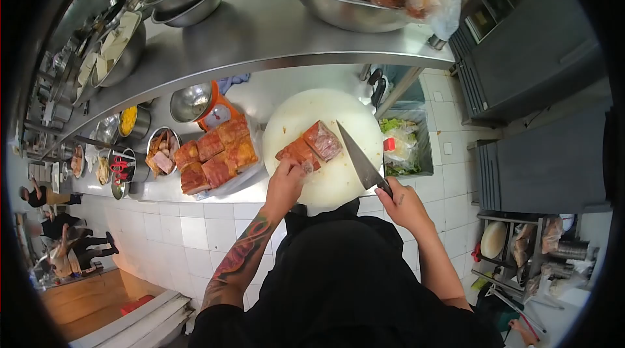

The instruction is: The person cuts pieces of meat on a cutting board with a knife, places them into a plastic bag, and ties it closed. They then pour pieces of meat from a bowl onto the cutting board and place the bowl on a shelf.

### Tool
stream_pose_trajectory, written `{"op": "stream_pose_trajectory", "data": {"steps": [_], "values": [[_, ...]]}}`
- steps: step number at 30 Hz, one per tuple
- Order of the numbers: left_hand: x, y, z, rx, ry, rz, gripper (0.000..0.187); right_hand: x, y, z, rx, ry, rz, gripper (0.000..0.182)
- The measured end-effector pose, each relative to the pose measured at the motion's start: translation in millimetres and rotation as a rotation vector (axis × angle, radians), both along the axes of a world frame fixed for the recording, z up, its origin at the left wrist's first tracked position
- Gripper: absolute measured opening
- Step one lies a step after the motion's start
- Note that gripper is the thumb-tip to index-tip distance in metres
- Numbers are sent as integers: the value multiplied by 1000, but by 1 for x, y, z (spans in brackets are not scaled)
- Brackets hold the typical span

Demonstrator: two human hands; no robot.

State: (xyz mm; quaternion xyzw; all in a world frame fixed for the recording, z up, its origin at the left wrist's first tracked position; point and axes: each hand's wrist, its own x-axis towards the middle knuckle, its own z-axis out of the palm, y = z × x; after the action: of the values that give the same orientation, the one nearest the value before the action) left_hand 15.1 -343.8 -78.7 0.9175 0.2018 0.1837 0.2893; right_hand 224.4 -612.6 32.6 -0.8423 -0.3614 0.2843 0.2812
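Observation:
On a round white cutting board (306,104) lie two pieces of browned roast pork side by side. My left hand (285,179) has its bent fingers on the near end of the left pork piece (297,151); its fingertips are partly hidden. The right pork piece (323,140) shows a paler, reddish surface. My right hand (402,203) is wrapped around the handle of a large chef's knife (359,159). The blade lies over the right side of the board, its tip pointing away from me, just right of the meat and apart from it.
Several browned pork slabs (218,153) sit on plastic left of the board. Beyond stand an orange container (221,113) and metal bowls. A steel shelf (260,29) runs across above the board's far side. At right is a bin (426,146) with greens. People stand far left.

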Motion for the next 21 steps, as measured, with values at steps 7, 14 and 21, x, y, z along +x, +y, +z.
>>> {"op": "stream_pose_trajectory", "data": {"steps": [7, 14, 21], "values": [[1, 14, 33, -193, -138, 26, 20, 6, 7, -53, 11, -204, -17, 33], [66, 3, 66, -523, -327, -158, 20, -1, 20, -45, -181, -200, 5, 33], [214, -80, 121, -1248, -298, -88, 17, -7, 25, -47, -150, -161, 11, 33]]}}
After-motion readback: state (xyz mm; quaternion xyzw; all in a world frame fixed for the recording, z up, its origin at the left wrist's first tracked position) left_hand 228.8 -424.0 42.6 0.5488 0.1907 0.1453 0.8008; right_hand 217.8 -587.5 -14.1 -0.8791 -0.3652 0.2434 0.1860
